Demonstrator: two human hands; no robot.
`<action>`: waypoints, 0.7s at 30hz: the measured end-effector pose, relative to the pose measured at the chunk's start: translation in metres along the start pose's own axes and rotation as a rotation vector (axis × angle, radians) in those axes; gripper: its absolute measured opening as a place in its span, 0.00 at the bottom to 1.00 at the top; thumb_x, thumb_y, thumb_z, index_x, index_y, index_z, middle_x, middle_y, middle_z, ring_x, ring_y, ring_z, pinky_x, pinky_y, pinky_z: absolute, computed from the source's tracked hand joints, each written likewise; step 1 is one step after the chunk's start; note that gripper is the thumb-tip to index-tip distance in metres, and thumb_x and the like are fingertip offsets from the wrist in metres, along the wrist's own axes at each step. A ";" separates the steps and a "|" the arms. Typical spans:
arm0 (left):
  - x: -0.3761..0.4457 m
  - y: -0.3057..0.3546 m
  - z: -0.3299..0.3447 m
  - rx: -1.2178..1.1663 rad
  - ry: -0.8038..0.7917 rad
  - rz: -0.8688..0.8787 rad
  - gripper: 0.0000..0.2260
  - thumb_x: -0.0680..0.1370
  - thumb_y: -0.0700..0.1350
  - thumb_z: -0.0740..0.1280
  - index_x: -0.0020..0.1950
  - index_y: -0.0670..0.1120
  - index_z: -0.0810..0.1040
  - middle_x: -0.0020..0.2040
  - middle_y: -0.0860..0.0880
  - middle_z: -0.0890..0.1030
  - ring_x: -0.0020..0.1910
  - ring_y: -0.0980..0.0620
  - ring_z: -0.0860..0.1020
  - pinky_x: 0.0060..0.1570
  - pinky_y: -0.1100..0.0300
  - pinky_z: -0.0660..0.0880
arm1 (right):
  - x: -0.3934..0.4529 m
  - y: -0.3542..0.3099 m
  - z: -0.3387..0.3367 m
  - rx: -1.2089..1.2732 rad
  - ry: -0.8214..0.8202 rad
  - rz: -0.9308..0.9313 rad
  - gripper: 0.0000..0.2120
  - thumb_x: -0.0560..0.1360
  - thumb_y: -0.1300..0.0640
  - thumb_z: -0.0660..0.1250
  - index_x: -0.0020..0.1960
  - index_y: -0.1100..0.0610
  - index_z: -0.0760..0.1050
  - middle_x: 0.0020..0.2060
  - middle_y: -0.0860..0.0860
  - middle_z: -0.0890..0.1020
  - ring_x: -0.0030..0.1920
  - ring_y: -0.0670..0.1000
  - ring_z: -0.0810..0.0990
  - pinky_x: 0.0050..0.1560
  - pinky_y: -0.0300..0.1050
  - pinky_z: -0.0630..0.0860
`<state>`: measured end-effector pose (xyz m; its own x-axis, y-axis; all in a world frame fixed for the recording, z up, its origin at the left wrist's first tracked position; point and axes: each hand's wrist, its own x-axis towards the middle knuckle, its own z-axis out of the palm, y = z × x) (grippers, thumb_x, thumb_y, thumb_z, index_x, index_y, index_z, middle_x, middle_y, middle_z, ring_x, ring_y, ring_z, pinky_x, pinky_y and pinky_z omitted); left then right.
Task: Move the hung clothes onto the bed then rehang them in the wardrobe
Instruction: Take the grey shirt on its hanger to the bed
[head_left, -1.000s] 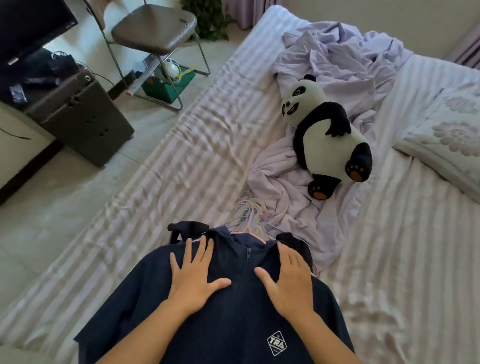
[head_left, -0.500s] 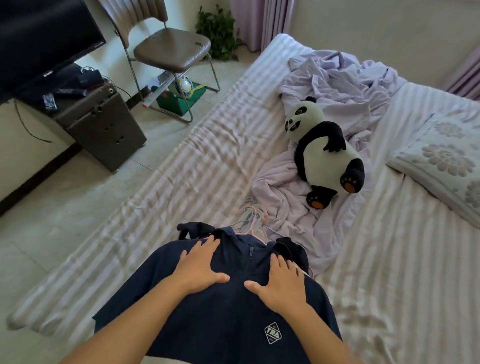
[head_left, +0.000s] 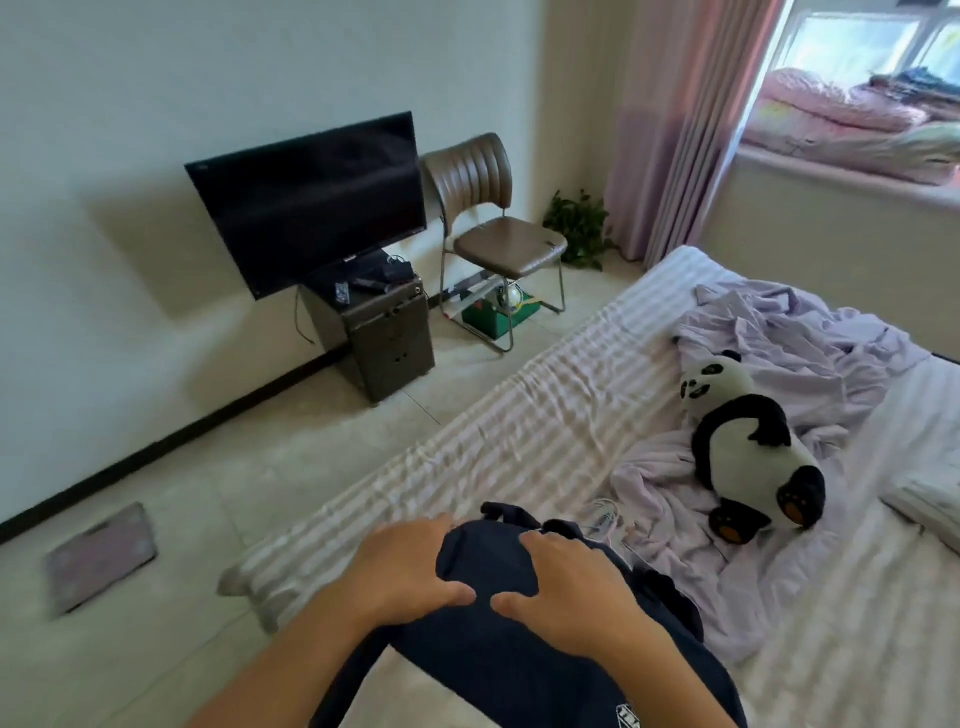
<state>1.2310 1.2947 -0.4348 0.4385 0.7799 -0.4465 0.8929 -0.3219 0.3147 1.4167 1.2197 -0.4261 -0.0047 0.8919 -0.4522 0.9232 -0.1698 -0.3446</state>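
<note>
At the frame's bottom centre, a navy jacket (head_left: 519, 654) on the bed (head_left: 545, 431) is pressed by the left hand (head_left: 410, 564) and right hand (head_left: 576, 587), both spread flat.

A dark television (head_left: 311, 200) hangs on the wall above a dark cabinet (head_left: 376, 340) — beside it a brown chair (head_left: 498, 228), a green box (head_left: 498, 316) beneath. A plant (head_left: 579, 228) sits by the pink curtain (head_left: 680, 124); a scale (head_left: 101, 556) lies on the floor — a toy panda (head_left: 748, 447) on crumpled lilac cloth (head_left: 810, 353).

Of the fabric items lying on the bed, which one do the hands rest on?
The dark navy jacket at the bed's near edge; the crumpled lilac sheet under the panda lies untouched.
</note>
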 end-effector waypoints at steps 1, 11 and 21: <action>-0.018 -0.009 -0.012 0.016 0.029 -0.021 0.33 0.69 0.65 0.69 0.70 0.54 0.68 0.64 0.54 0.77 0.60 0.51 0.76 0.57 0.56 0.73 | -0.007 -0.017 -0.006 -0.014 0.015 -0.035 0.31 0.76 0.35 0.62 0.70 0.54 0.66 0.66 0.49 0.73 0.65 0.53 0.73 0.64 0.51 0.69; -0.232 -0.094 -0.066 -0.006 0.364 -0.272 0.36 0.71 0.66 0.68 0.75 0.53 0.63 0.69 0.52 0.74 0.63 0.52 0.74 0.61 0.56 0.71 | -0.093 -0.185 -0.023 -0.176 0.142 -0.452 0.33 0.78 0.36 0.61 0.76 0.52 0.60 0.73 0.49 0.69 0.71 0.52 0.68 0.70 0.49 0.65; -0.497 -0.147 -0.019 -0.115 0.515 -0.645 0.36 0.71 0.68 0.68 0.75 0.60 0.61 0.71 0.54 0.72 0.65 0.50 0.74 0.57 0.55 0.71 | -0.232 -0.346 0.036 -0.278 0.080 -0.810 0.34 0.76 0.36 0.64 0.76 0.51 0.62 0.70 0.48 0.72 0.67 0.49 0.73 0.65 0.45 0.69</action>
<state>0.8795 0.9643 -0.2436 -0.2820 0.9494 -0.1383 0.9247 0.3074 0.2244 1.0841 1.0560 -0.2316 -0.6855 0.7224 -0.0906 0.7074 0.6316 -0.3172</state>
